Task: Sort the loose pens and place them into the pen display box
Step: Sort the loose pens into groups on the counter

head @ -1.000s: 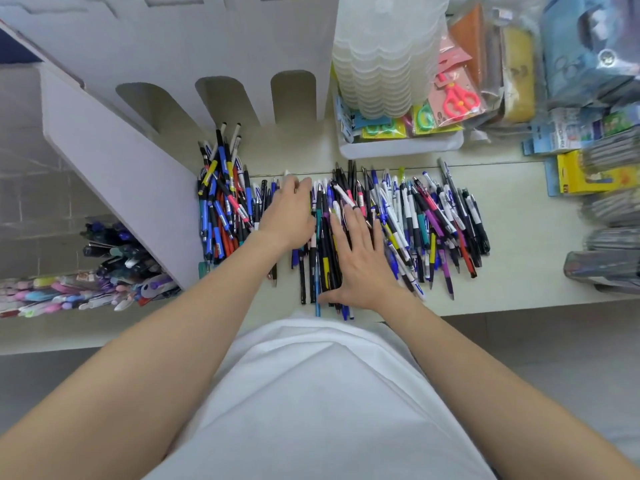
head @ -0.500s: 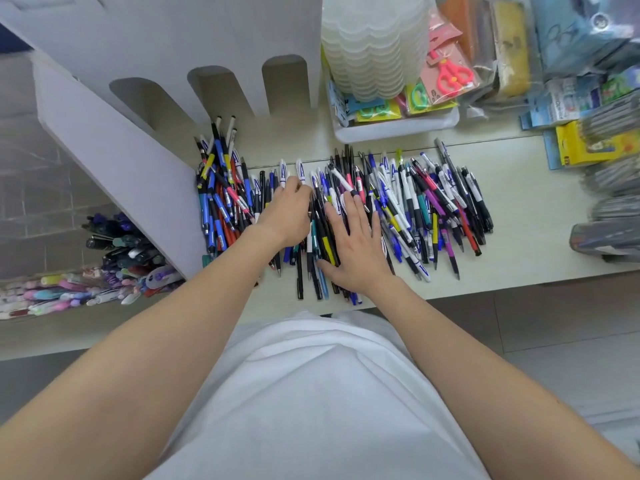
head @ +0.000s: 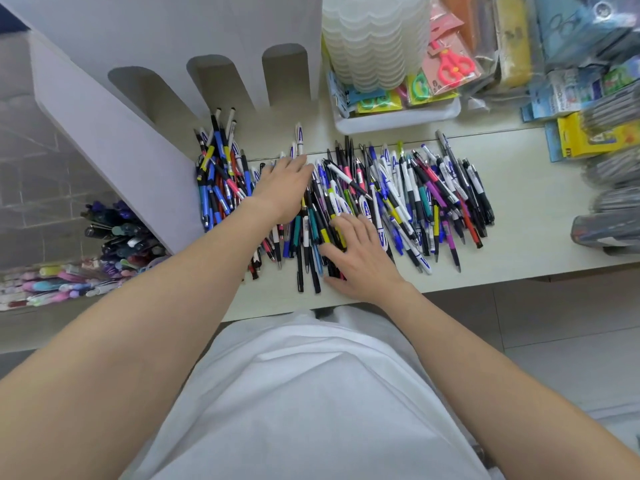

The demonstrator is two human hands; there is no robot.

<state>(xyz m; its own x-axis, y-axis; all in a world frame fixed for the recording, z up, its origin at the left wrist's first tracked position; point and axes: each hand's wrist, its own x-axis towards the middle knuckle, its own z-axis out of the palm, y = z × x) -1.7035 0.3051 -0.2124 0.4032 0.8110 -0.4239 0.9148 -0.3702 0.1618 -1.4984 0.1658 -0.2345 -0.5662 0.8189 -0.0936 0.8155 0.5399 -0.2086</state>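
Head view: left hand (head: pixel 282 188) and right hand (head: pixel 360 259) press flat, fingers spread, gripping nothing, on loose pens (head: pixel 415 195) before the pen display box (head: pixel 166 36). Best gather 1 matching kind, tips aligned, then lift.

My cream table (head: pixel 526 216) carries a wide spread of loose pens (head: pixel 419 199). The spread runs under both my hands and on to the right of my right hand (head: pixel 363 261). Just left of my left hand (head: pixel 282 188), a tighter bundle of pens (head: pixel 218 181) lies against the side wall of the white pen display box (head: pixel 104 140). The box stands beyond and to the left of that hand. One white pen (head: pixel 300 137) lies alone just past my left fingertips. Beyond my right hand sits a white tray (head: pixel 398 120). Well off to the right of that hand lie a yellow packet (head: pixel 585 136) and clear packs (head: pixel 613 168).
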